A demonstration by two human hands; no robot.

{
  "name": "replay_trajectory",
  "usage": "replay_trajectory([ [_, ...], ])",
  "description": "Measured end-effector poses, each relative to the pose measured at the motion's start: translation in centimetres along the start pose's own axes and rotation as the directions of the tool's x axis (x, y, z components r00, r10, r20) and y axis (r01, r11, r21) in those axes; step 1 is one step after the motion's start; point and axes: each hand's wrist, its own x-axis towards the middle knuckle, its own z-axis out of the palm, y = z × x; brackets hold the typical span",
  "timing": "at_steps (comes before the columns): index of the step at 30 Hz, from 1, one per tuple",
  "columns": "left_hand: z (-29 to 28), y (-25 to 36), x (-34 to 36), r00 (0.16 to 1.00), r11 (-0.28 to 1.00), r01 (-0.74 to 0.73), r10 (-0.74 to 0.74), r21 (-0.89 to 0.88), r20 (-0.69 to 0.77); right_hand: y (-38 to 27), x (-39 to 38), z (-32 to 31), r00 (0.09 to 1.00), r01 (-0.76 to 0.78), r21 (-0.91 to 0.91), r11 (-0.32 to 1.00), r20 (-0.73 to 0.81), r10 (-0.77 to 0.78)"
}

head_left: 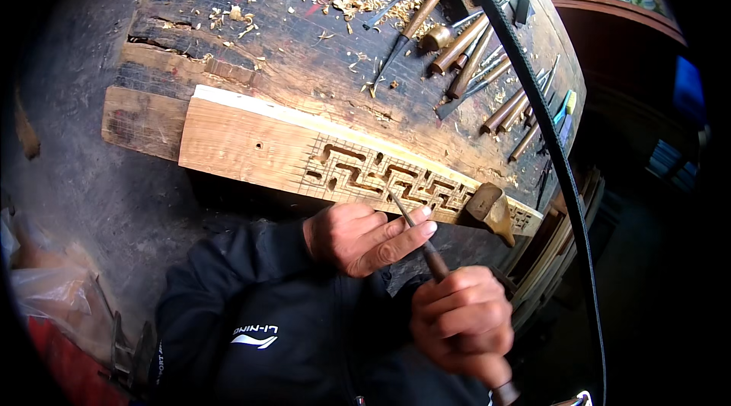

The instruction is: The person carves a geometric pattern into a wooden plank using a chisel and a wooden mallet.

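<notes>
On your desk, along its near edge, lies the board; its lattice looks mostly slotted, some gridded wood perhaps left. Your right hand has its fingers round the chisel; your left hand pinches its blade.

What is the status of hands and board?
Right hand: gripping chisel. Left hand: fingers at its shank. Carved board: chisel tip at pattern. Brown piece covers some carving.

"Where's room lying on the view's clock?"

"Half past nine — over the board's plain end."

"What's blocking?"

"Tools are crowding one o'clock, a wooden block is sitting past three, a black cord is crossing towards half past four — right hand and chisel are filling five, left hand six."
</notes>
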Motion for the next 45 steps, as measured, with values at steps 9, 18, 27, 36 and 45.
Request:
replay_trajectory([
  [9, 0.3, -0.4, 0.4, 0.997, 0.999, -0.031, 0.034, 0.04, -0.07, 0.8, 0.9, -0.9, 0.948, -0.102, 0.183, 0.978, -0.279, 0.151],
  [18, 0.4, -0.5, 0.6, 0.993, 1.0, 0.0, 0.001, 0.003, -0.115, 1.6, 1.1, -1.4, 0.96, -0.154, 0.205, 0.967, -0.201, 0.196],
  [27, 0.4, -0.6, 0.4, 0.993, 0.999, 0.023, -0.02, 0.03, -0.114, 1.9, 2.3, -1.6, 0.943, -0.29, 0.179, 0.94, -0.113, 0.313],
  [36, 1.9, -0.8, -1.2, 0.968, 0.997, 0.012, -0.03, -0.071, -0.248, 3.4, 1.0, 0.2, 0.989, -0.134, 0.148, 0.98, 0.077, 0.124],
  [45, -0.1, 0.2, -0.2, 0.966, 0.993, 0.055, -0.08, -0.105, -0.244, 3.1, 1.7, 0.7, 0.859, -0.005, 0.075, 0.997, 0.511, -0.034],
])
